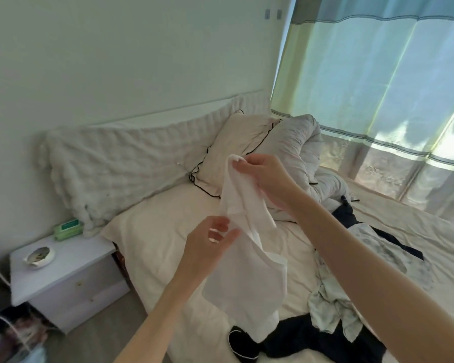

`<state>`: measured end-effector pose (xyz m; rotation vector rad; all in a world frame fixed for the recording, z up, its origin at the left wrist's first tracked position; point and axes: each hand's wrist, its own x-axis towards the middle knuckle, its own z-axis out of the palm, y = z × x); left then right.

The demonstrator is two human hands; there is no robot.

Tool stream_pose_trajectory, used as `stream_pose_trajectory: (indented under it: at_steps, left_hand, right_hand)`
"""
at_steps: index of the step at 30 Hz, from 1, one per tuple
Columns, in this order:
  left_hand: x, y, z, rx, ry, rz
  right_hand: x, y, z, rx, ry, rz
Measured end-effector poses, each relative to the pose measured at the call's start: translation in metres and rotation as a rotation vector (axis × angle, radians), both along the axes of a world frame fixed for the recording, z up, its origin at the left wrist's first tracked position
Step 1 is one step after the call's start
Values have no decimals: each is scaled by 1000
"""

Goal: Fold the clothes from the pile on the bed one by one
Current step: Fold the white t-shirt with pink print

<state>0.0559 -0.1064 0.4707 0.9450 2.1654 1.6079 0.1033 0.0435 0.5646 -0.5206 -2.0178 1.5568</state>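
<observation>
A thin white garment (244,279) hangs in the air above the bed (155,231). My right hand (262,174) pinches its top end, raised in front of the pillows. Lower down, my left hand (207,242) pinches a fold of the same garment at its left edge. The cloth's lower part droops onto the pile of clothes (333,310) lying on the bed, made of dark garments (299,341) and a pale patterned one (328,307). More dark cloth (346,213) lies behind my right forearm.
A cream pillow with black piping (236,142) and a rolled grey duvet (299,153) lie at the head of the bed. A white nightstand (63,279) at left carries a bowl (38,256) and a green wipes pack (68,227). Curtains (378,87) cover the window at right.
</observation>
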Motion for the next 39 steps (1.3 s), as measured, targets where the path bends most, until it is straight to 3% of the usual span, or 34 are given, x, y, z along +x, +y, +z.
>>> stream_pose_trajectory:
  at_steps: [6,11,14,18,20,23,25,28,29,33,37,39]
  left_hand:
    - [-7,4,0,-78,25,49]
    - [-28,-8,21,138,-238,-30]
    - [-42,-6,41,59,-92,-57]
    - [-43,8,57,-96,136,-89]
    - [-38,12,63,-134,206,-96]
    - [-37,12,66,-116,233,-117]
    - [-38,7,63,-85,157,-183]
    - [-36,-4,52,-44,-73,-315]
    - [-37,-6,45,-84,-64,-332]
    - [-54,-23,11,-442,327,-178]
    - [-77,-48,11,-452,315,8]
    - [-84,-51,27,-447,294,9]
  right_hand:
    - [-14,-11,-7,45,-78,-8]
    - [-4,15,-18,34,-91,-161]
    - [12,24,-35,64,-201,-174]
    - [26,-8,-49,309,-221,75]
    - [27,-22,-53,338,-237,115]
    - [25,-24,-57,375,-214,22]
    - [22,-20,-56,418,-190,-76]
    - [18,-12,-48,377,-147,-147]
    - [17,-10,-45,356,-140,-134]
    - [20,5,-33,286,-127,-132]
    - [33,31,-31,-9,-91,-164]
    - [38,37,-32,89,-179,-114]
